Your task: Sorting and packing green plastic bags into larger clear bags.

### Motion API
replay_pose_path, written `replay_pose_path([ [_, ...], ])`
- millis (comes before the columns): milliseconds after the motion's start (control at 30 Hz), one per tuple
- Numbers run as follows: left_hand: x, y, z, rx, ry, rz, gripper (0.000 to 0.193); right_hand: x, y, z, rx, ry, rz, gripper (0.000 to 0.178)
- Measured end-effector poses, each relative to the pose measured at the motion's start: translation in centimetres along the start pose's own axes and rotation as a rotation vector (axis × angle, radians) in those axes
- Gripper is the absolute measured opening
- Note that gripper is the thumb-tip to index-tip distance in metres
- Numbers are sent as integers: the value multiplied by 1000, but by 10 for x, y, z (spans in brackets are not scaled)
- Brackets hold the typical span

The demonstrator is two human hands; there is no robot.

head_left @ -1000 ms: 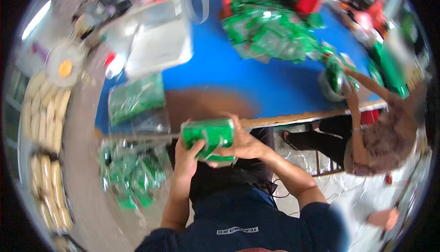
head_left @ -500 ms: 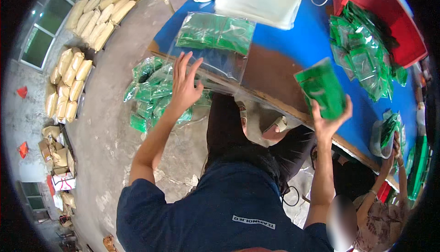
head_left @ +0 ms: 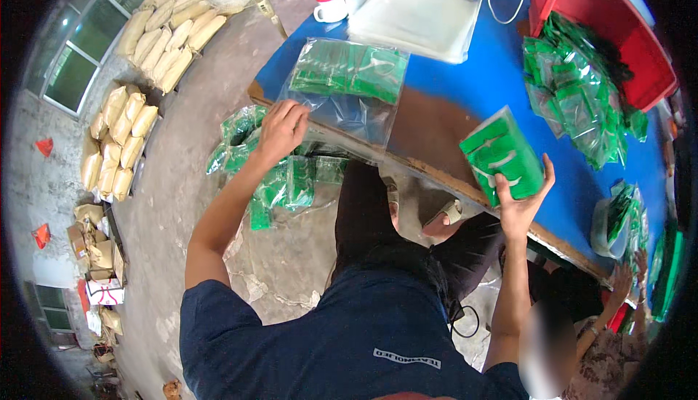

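My right hand [head_left: 525, 200] grips a flat green packet [head_left: 502, 154] in clear film, holding it up over the table's front edge. On the table lies a large clear plastic bag [head_left: 342, 118] with a row of green packets [head_left: 351, 69] in its far part. My left hand [head_left: 283, 131] is closed at the bag's near left corner, fingers curled down and seemingly pinching its edge. The fingertips are partly hidden. Below that hand, a heap of filled green bags [head_left: 291, 182] lies on the floor.
The blue table [head_left: 443, 73] has a worn brown patch. On it are clear sheets [head_left: 414, 18], a white, red-lidded mug [head_left: 331, 6], loose green packets [head_left: 578, 94] and a red bin [head_left: 618, 29]. A co-worker's hands [head_left: 624, 280] are at the right. Sacks [head_left: 120, 138] stand at left.
My left hand has gone from spread fingers to closed at the bag's edge. The bag's near part has pulled back onto the table. The packet in my right hand has tilted slightly.
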State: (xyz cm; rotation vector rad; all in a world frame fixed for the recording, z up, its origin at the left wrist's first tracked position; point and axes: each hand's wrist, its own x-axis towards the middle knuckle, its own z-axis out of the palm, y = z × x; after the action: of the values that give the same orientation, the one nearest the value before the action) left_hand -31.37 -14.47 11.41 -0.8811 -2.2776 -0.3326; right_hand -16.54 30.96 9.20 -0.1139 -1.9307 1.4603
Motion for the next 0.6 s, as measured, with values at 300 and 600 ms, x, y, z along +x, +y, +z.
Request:
replay_pose_path([
  [300,39,36,9,-35,50,93,17,-1,-9,1,929,-204,703,57],
  [600,-2,20,12,45,-144,127,48,-7,-13,-2,1087,-345,781,54],
])
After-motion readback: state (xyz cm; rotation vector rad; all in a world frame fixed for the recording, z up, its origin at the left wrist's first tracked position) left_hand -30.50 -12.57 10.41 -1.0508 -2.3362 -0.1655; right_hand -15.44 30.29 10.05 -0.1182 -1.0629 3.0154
